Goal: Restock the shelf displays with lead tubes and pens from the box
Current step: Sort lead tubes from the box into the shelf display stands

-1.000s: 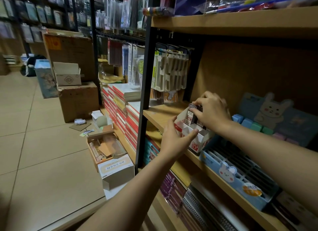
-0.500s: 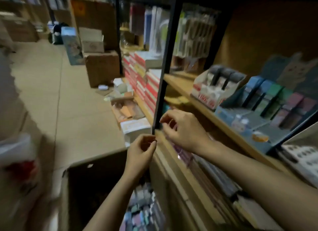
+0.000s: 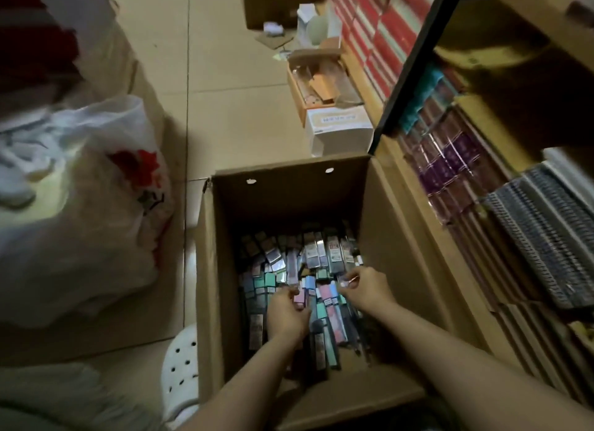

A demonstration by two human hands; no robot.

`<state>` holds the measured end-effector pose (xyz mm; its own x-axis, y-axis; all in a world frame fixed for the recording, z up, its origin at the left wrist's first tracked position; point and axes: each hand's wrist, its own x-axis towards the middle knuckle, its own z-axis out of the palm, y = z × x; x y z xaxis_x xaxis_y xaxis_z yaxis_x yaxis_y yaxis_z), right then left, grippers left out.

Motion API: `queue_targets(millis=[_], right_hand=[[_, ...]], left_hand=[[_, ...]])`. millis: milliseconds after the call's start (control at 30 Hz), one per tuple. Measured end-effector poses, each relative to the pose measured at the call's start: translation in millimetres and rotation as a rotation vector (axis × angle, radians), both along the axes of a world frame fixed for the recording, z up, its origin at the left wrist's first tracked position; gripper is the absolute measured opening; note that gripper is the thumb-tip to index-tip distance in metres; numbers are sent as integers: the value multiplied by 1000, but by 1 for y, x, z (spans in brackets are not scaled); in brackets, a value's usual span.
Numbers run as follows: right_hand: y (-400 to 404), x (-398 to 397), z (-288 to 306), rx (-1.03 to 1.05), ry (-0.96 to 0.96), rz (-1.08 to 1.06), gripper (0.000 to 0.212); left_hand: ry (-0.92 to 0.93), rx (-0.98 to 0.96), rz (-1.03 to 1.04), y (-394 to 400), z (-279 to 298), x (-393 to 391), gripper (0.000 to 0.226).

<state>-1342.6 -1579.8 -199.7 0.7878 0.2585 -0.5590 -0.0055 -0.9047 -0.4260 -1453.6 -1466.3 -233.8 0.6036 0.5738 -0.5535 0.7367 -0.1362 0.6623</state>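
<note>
Now hands [image 3: 324, 299] in box [image 3: 212, 270], pinching tubes [image 3: 300, 297]

Dim beige tiled floor [image 3: 225, 87], bulging white plastic bag [image 3: 80, 205] with red print at left of it, wooden shelving [image 3: 514, 87] with black upright post [image 3: 414, 58] at right, small white carton [image 3: 337, 128] beside the post's foot, spiral notebooks [image 3: 540, 238] stacked low in the shelving.

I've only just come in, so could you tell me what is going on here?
A person is bent over an open cardboard box on the floor beside the shelving. Both hands are down among the slim pastel packs of leads and pens. The left hand pinches a pink pack; the right hand seems to pinch something small. Nothing is out of the box yet.
</note>
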Motion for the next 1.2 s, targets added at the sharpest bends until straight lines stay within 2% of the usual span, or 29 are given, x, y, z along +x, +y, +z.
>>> queue_targets(millis=[100, 233, 333, 433, 600, 733, 900, 1000, 1100, 1200], right_hand=[[1, -2, -27, -15, 25, 55, 34], [5, -5, -51, -65, -5, 201, 44], [6, -6, -62, -151, -65, 254, 53], [5, -5, -67, -160, -88, 286, 52], [3, -3, -68, -59, -49, 191, 44], [1, 2, -60, 56, -44, 32, 39], [-8, 5, -48, 189, 49, -102, 33], [-11, 10, -39, 274, 47, -161, 36], [-5, 17, -27, 389, 102, -247, 40], [8, 19, -16, 530, 224, -296, 46]], left_hand=[[17, 15, 5, -6, -14, 5, 28], [29, 153, -18, -9, -28, 16, 26], [41, 214, -40, -11, -34, 25, 29], [66, 266, -65, -13, -38, 33, 36], [43, 358, -129, -17, -40, 33, 47], [111, 361, -172, -22, -38, 37, 48], [96, 190, -52, -16, -33, 41, 23], [-4, 100, 42, -7, -26, 41, 25], [-84, -80, 135, 3, -16, 39, 28], [-151, -335, 161, 7, -5, 34, 21]])
